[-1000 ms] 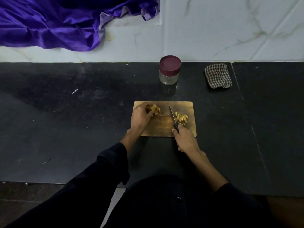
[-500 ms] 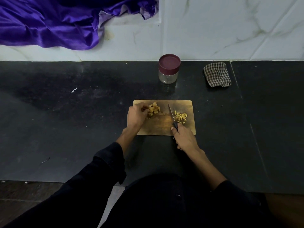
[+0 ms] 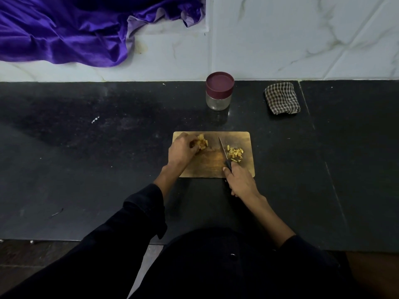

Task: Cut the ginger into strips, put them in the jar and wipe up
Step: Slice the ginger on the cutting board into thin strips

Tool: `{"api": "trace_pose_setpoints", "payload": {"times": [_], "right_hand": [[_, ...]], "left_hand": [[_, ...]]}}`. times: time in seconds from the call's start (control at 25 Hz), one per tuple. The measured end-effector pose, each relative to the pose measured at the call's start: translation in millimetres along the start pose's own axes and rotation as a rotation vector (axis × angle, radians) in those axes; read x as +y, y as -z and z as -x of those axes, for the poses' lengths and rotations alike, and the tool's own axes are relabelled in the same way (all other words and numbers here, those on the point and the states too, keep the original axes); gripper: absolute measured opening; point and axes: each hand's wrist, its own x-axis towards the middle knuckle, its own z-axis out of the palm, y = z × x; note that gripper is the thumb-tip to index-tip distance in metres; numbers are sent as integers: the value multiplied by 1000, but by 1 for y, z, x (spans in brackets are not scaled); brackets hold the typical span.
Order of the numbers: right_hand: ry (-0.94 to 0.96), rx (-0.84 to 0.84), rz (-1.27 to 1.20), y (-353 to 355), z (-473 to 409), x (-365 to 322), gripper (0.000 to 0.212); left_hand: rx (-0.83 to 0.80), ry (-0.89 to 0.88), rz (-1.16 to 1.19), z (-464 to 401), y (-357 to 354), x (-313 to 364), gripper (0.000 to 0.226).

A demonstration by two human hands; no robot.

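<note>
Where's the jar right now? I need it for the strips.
In the head view the jar, its maroon lid on, stands at the back of the black counter against the wall, beyond the cutting board and left of the checked cloth.

Wooden cutting board on glossy black stone counter; satin-shiny purple cloth.

You see a black surface, tan board, yellow ginger, maroon-lidded clear jar, black-and-white checked cloth, and purple fabric.
</note>
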Motion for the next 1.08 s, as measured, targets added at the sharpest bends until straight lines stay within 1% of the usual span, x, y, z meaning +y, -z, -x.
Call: {"api": "trace_pose_setpoints", "payload": {"times": [0.12,0.28,0.36,0.52,0.56,0.64,0.76,0.84,0.96,1.0,1.08], "right_hand": [[-4,8,-3,-1,-1,1,25],[-4,13,-3,-1,-1,1,25],[-4,11,0,-1,-1,1,25],[-17,0,-2,1,-1,0,23],[-18,0,-5,1,0,-1,22],[-19,1,-8,2,-1,-1,22],[-15,2,-15,1,0,0,19],[-15,-1,-20,1,0,1,19],[-18,1,-31,-1,-1,0,18],[-18,3,-30,-1,-1,0,18],[-20,6,-31,-1,-1,1,20]], "left_hand": [[0,-5,-62,-1,-3,1,17],[42,3,-15,0,1,4,10],[68,27,59,2,6,3,11],[144,196,330,6,15,2,11],[124,195,346,9,13,6,12],[36,128,320,17,1,19,12],[-84,72,236,21,-21,32,16],[-108,67,146,21,-30,36,18],[-70,25,83,21,-31,38,20],[-30,20,95,22,-30,38,19],[101,57,149,23,-25,32,18]]}}
